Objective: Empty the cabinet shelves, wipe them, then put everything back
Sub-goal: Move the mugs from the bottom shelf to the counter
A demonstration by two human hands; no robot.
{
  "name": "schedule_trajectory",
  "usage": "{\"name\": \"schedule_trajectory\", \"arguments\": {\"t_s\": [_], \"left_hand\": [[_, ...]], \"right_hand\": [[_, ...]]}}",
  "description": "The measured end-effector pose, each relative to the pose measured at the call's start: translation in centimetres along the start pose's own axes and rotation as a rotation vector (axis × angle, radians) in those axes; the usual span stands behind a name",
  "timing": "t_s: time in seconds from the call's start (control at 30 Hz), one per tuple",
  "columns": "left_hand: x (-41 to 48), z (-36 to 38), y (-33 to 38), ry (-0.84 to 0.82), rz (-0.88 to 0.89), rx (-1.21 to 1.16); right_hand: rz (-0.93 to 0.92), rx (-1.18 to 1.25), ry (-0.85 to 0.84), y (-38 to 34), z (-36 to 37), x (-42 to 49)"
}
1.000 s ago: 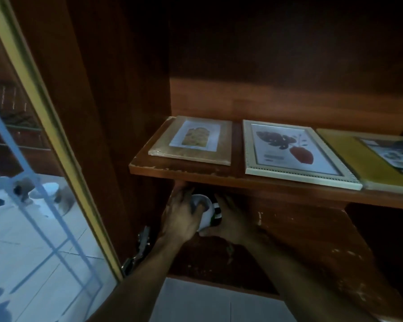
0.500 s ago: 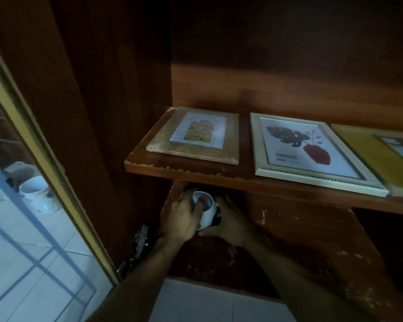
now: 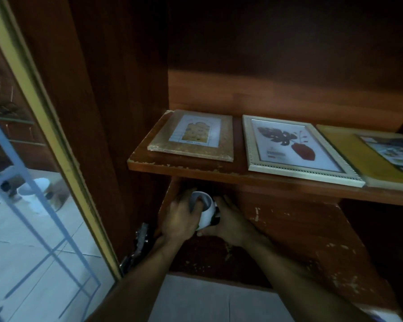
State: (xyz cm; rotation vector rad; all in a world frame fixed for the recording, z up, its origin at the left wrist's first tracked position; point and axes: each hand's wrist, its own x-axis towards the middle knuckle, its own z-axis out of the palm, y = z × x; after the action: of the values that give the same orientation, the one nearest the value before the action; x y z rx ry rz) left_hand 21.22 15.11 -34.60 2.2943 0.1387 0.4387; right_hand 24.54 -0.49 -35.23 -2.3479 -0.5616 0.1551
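Hands first: your left hand [image 3: 180, 217] wraps the near-left side of a white mug [image 3: 205, 211], thumb hooked over its rim, fingers clamped on it. Your right hand [image 3: 226, 223] cups the mug's right side and base, fingers curled against it, with a dark object [image 3: 215, 219] pinched between palm and mug that you cannot identify from here. The mug is tilted, mouth toward the far left, held at the left end of the lower shelf [image 3: 300, 228], tucked just under the edge of the upper shelf [image 3: 196, 169].

Compared with half a second ago, your grip looks the same: both hands sit on the mug in the same arrangement, and it has hardly moved under the shelf edge. What changes is your head: the view swings slightly, so the glass door [image 3: 33, 182] at the left shows more of the floor reflection, and white cups [image 3: 36, 190] appear lower in it than before.

On the upper shelf three things lie flat as they did earlier: a brown frame [image 3: 193, 135] at the left, a silver frame [image 3: 296, 147] with a leaf print just right of it, and a yellow book [image 3: 370, 156] touching that frame's right edge.
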Motion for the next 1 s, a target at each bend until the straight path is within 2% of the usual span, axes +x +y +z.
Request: {"name": "schedule_trajectory", "arguments": {"t_s": [0.1, 0.23, 0.57, 1.0], "left_hand": [[-0.9, -0.5, 0.9, -0.012, 0.06, 0.053], [-2.3, -1.5, 1.9, 0.015, 0.08, -0.046], [-6.1, -4.2, 3.8, 0.031, 0.156, -0.113], [-17.5, -8.6, 6.1, 0.037, 0.202, -0.154]], "right_hand": [[-0.004, 0.001, 0.038, -0.6, -0.5, -1.2], [0.009, -0.009, 0.091, -1.9, -0.8, -3.2], [0.048, 0.006, 0.178, -5.1, -0.8, -8.8], [0.028, -0.047, 0.239, -9.7, 0.6, -20.8]]}}
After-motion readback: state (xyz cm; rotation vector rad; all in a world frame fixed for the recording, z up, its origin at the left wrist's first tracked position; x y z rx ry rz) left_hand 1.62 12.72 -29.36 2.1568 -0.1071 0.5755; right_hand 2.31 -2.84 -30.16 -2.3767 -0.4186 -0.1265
